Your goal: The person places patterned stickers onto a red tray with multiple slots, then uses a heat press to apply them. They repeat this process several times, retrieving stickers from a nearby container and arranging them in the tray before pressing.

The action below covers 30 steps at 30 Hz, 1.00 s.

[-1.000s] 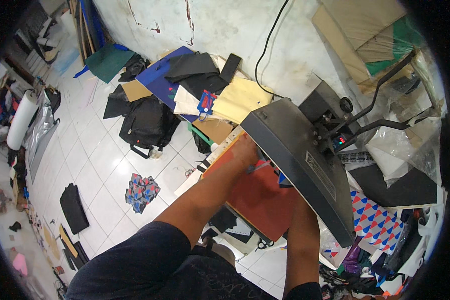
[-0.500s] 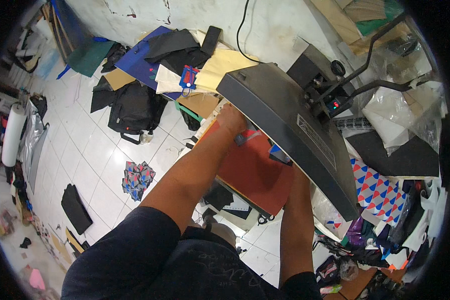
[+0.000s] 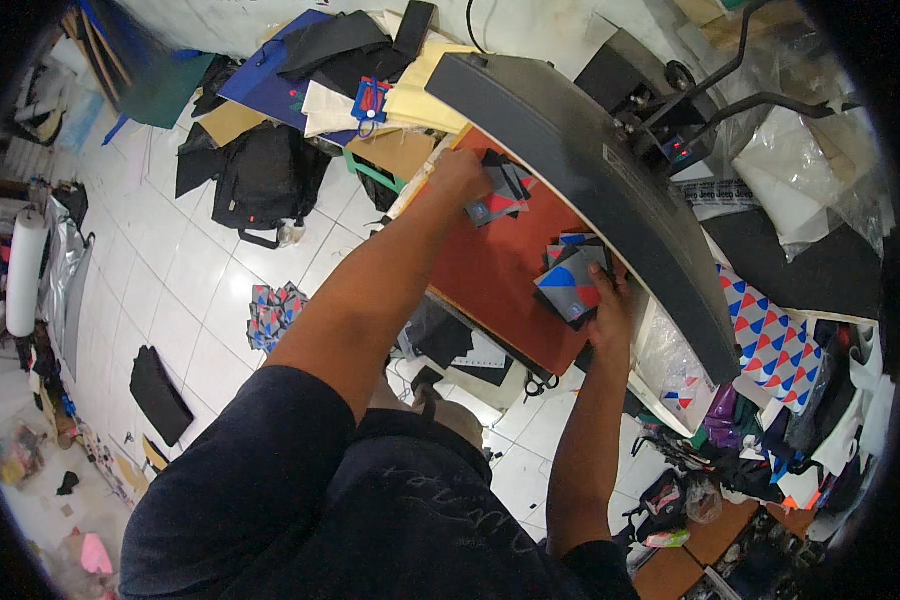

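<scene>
Two printed fabric pieces on the red pad [image 3: 490,270] of a heat press, centre of frame. Upper piece [image 3: 497,196], dark with red and blue shapes, lies near the pad's far edge; left hand [image 3: 462,172] rests on its left end, fingers curled down onto it, pinching its edge as far as can be seen. Lower piece [image 3: 573,283], grey with blue and red shapes, sits at the pad's right side, partly under the raised plate; right hand [image 3: 610,300] grips its lower right corner, fingers closed on it, thumb side hidden.

Dark upper plate [image 3: 610,190] of the press is lifted, slanting from top centre to right of centre. Control box [image 3: 660,110] behind it shows small red lights.

Right of the press: patterned cloth with blue and red triangles [image 3: 770,340]. Upper left: heap of dark and cream fabric sheets [image 3: 320,70], black bag [image 3: 265,175] on white tile floor [image 3: 170,290]. A small patterned piece [image 3: 273,312] lies on the tiles, left of centre. White roll [image 3: 25,270] at far left.
</scene>
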Each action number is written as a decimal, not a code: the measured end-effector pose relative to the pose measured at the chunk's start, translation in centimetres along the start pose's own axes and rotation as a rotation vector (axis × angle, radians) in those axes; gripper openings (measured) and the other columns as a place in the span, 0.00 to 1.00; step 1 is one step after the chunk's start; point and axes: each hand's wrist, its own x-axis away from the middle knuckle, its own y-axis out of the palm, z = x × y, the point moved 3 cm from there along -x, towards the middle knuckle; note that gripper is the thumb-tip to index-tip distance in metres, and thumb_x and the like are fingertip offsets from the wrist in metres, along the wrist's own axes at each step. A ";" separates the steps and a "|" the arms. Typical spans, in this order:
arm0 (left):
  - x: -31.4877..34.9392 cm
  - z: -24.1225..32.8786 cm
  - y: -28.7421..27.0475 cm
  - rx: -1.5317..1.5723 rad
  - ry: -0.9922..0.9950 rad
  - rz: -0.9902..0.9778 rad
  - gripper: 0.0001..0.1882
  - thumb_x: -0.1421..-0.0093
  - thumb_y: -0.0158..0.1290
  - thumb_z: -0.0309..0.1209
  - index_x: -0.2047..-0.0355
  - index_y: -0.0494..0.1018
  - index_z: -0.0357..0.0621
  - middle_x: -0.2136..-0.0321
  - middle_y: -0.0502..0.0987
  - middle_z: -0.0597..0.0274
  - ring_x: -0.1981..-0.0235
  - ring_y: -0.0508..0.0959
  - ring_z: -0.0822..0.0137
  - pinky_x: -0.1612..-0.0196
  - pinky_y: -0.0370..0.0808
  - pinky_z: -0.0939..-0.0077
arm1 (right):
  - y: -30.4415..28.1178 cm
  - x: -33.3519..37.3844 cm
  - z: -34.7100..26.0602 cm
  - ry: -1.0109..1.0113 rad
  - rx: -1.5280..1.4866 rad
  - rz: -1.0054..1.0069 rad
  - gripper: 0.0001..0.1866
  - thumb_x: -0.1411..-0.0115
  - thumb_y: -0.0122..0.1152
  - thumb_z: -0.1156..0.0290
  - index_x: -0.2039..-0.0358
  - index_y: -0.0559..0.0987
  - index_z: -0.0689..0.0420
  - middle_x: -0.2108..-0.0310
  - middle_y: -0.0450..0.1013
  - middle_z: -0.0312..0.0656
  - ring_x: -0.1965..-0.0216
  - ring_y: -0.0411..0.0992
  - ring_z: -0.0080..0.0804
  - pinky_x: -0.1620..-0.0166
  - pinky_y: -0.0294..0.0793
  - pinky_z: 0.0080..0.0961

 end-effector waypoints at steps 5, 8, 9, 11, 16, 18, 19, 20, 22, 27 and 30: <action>1.5 2.8 0.2 0.009 -0.038 -0.092 0.23 0.52 0.57 0.35 0.54 0.75 0.44 0.59 0.78 0.51 0.55 0.76 0.57 0.54 0.73 0.62 | 0.7 4.7 -1.2 -0.039 0.001 -0.028 0.25 0.45 0.64 0.63 0.50 0.73 0.63 0.51 0.70 0.46 0.51 0.69 0.35 0.48 0.66 0.28; 2.5 4.2 -2.1 0.201 -0.058 -0.214 0.22 0.52 0.57 0.33 0.55 0.75 0.41 0.61 0.78 0.52 0.58 0.77 0.59 0.57 0.74 0.64 | 0.1 6.3 -1.3 0.102 -0.007 -0.071 0.22 0.45 0.65 0.69 0.51 0.72 0.62 0.57 0.73 0.41 0.57 0.71 0.30 0.55 0.72 0.26; 2.9 4.0 -2.9 0.285 -0.076 -0.250 0.21 0.52 0.58 0.33 0.56 0.75 0.40 0.62 0.78 0.53 0.60 0.77 0.60 0.58 0.74 0.65 | 0.3 6.8 -1.4 0.097 0.006 -0.085 0.21 0.45 0.65 0.69 0.52 0.72 0.62 0.58 0.73 0.41 0.58 0.72 0.29 0.55 0.72 0.26; 4.2 3.7 -4.1 0.488 -0.123 -0.331 0.20 0.51 0.58 0.32 0.57 0.75 0.38 0.64 0.79 0.53 0.62 0.78 0.62 0.60 0.75 0.66 | 0.8 7.7 -1.7 0.082 0.030 -0.114 0.20 0.46 0.65 0.69 0.54 0.73 0.62 0.60 0.73 0.40 0.60 0.72 0.28 0.56 0.72 0.25; 13.9 4.9 -6.8 1.031 -0.283 -0.511 0.20 0.50 0.59 0.31 0.56 0.74 0.37 0.62 0.78 0.55 0.64 0.79 0.63 0.62 0.76 0.69 | 1.8 10.2 -2.5 0.156 -0.128 -0.187 0.23 0.47 0.67 0.66 0.53 0.74 0.62 0.59 0.73 0.41 0.60 0.72 0.29 0.56 0.71 0.26; 18.5 4.7 -7.6 1.100 -0.496 -0.547 0.20 0.46 0.55 0.35 0.55 0.74 0.37 0.59 0.78 0.55 0.61 0.79 0.64 0.57 0.75 0.71 | 3.0 10.6 -3.1 0.150 -0.193 -0.230 0.22 0.47 0.67 0.66 0.53 0.74 0.62 0.60 0.73 0.41 0.61 0.72 0.28 0.57 0.71 0.25; 20.1 3.6 -6.9 1.228 -0.514 -0.573 0.19 0.46 0.55 0.33 0.55 0.73 0.37 0.60 0.78 0.56 0.62 0.79 0.64 0.58 0.75 0.70 | 4.0 10.8 -3.6 0.140 -0.219 -0.248 0.21 0.47 0.67 0.66 0.54 0.74 0.61 0.61 0.73 0.40 0.62 0.72 0.28 0.57 0.71 0.24; 21.7 2.5 -6.1 1.359 -0.534 -0.599 0.19 0.47 0.55 0.32 0.56 0.72 0.37 0.61 0.78 0.56 0.63 0.79 0.63 0.59 0.76 0.69 | 5.0 11.1 -4.0 0.134 -0.244 -0.265 0.21 0.47 0.67 0.66 0.55 0.75 0.61 0.62 0.73 0.39 0.63 0.72 0.27 0.58 0.71 0.24; 24.9 3.1 -6.3 1.488 -0.498 -0.604 0.18 0.45 0.53 0.32 0.55 0.72 0.38 0.61 0.77 0.57 0.62 0.79 0.64 0.57 0.76 0.68 | 5.8 11.1 -3.6 0.105 -0.145 -0.310 0.19 0.47 0.66 0.66 0.57 0.75 0.61 0.64 0.74 0.38 0.64 0.72 0.26 0.59 0.71 0.23; 29.4 1.6 -4.3 1.876 -0.544 -0.554 0.21 0.42 0.49 0.39 0.52 0.70 0.40 0.56 0.76 0.55 0.57 0.78 0.61 0.51 0.73 0.64 | 8.5 11.0 -1.7 -0.002 0.307 -0.393 0.16 0.45 0.65 0.63 0.61 0.76 0.61 0.69 0.74 0.36 0.66 0.70 0.23 0.62 0.69 0.21; 30.4 3.3 -7.0 1.932 -0.493 -0.412 0.22 0.40 0.50 0.39 0.49 0.67 0.41 0.56 0.76 0.57 0.57 0.77 0.63 0.50 0.73 0.64 | 9.8 11.3 -0.7 -0.048 0.316 -0.416 0.16 0.45 0.65 0.64 0.62 0.76 0.62 0.69 0.74 0.36 0.67 0.69 0.22 0.63 0.69 0.21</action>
